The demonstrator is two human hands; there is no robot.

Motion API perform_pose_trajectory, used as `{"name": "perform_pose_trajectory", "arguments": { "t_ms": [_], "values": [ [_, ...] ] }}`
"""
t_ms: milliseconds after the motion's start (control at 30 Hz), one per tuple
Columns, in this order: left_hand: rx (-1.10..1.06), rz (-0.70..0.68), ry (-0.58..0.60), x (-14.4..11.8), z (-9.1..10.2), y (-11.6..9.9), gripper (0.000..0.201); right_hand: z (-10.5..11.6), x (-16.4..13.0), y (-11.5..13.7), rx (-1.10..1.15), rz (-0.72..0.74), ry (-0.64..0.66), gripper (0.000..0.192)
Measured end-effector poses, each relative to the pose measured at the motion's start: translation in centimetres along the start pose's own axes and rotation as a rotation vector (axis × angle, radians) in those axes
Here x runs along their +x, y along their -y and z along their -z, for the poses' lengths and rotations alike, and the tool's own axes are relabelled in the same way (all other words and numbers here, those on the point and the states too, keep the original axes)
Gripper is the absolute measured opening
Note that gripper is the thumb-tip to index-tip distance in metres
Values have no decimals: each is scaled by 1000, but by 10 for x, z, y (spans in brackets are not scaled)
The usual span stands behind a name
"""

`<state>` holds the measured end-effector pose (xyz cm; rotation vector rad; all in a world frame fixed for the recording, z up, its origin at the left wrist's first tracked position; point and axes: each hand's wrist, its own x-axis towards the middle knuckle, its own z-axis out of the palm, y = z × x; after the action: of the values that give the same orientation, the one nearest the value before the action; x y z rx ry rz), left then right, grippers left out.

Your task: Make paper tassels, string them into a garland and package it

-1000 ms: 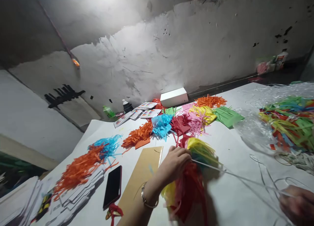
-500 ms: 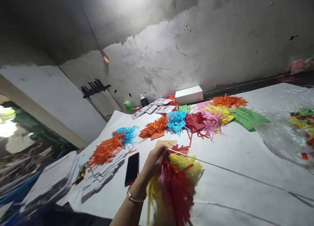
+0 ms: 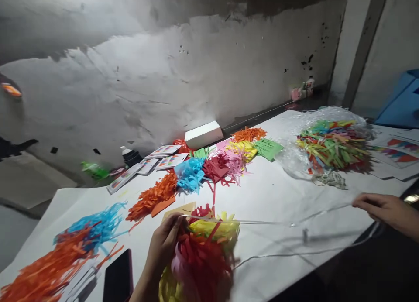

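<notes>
near the front edge of the table (image 3: 262,197), the left hand (image 3: 165,238) had thumb and fingers pinched on a white cord (image 3: 255,222), probably to keep it from slipping; just below that pinch lay or hung a bunch of red, yellow and pink fringe (image 3: 203,249), which one i could not tell; over the front edge farther right, the right hand (image 3: 386,210) had its fingers pressed together on the cord, seemingly to hold it stretched, though blur hid the exact grip; a row of fringed bundles (image 3: 218,169) ran toward the far edge, grouped by colour, perhaps for easy choosing; toward the right end, mixed fringe (image 3: 337,149) sat on clear plastic (image 3: 291,162), likely to keep it together.
</notes>
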<state>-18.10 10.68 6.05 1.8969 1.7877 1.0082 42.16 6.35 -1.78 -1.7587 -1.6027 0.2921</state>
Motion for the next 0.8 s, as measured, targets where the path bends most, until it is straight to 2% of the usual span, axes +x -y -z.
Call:
{"name": "perform_pose_trajectory", "arguments": {
  "t_ms": [100,133,200,300,367,433,467,500,567,633,700,800],
  "values": [
    [169,-61,180,23,-17,3,44,-26,12,-7,-47,120,105,40],
    [250,-97,202,27,-22,4,47,-36,12,-5,-65,131,80,39],
    [417,-201,155,26,-31,0,52,-56,8,4,-77,194,89,35],
    [542,-434,54,0,-47,-16,49,-82,-3,31,-31,343,207,26],
    [518,-585,77,-28,-70,-31,44,-96,-9,51,1,425,291,21],
    [369,-662,214,-56,-108,-46,43,-107,-12,68,21,474,353,17],
    [258,-643,283,-69,-131,-53,42,-111,-13,74,28,489,376,15],
    [165,-561,315,-79,-157,-60,41,-115,-14,79,36,500,394,15],
    [35,-394,330,-92,-206,-72,45,-119,-17,84,53,516,419,19],
    [-49,-310,333,-95,-242,-83,50,-119,-20,87,113,519,431,20],
    [-116,-259,354,-91,-256,-95,47,-116,-25,88,217,492,432,20],
    [-179,-197,386,-81,-244,-111,28,-110,-33,91,390,342,450,21]
  ]
}}
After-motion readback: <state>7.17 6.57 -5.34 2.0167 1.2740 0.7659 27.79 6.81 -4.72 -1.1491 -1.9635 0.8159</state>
